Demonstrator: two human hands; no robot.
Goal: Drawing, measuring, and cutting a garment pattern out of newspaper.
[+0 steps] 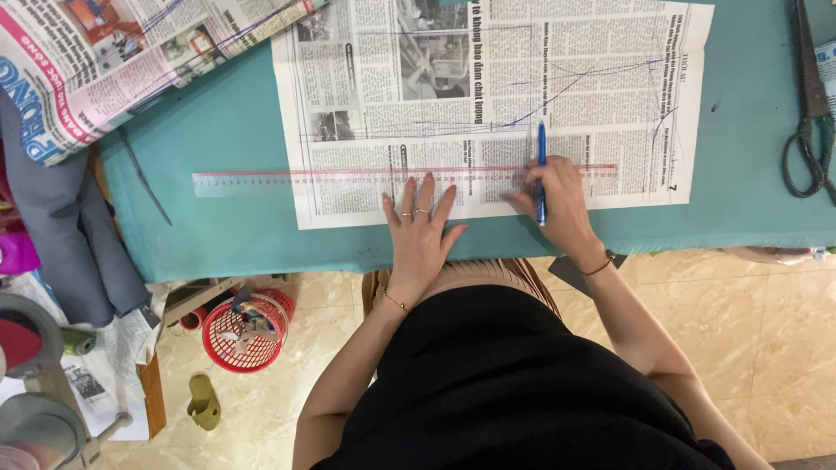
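Left hand (418, 228) is spread flat, fingers splayed, pressing the newspaper sheet (488, 104) just below the clear ruler (348, 181). Right hand (557, 202) pinches a blue pen (541, 170), tip up at the ruler edge. Risk, as I judge it: the ruler isn't directly pinned, so it could slide and skew the line; the paper could creep on the teal cloth (218, 226). Scissors (810, 130) lie well right of the right hand, another newspaper (104, 61) far left, a red basket (244, 335) on the floor. Nothing blocks the pen's path.
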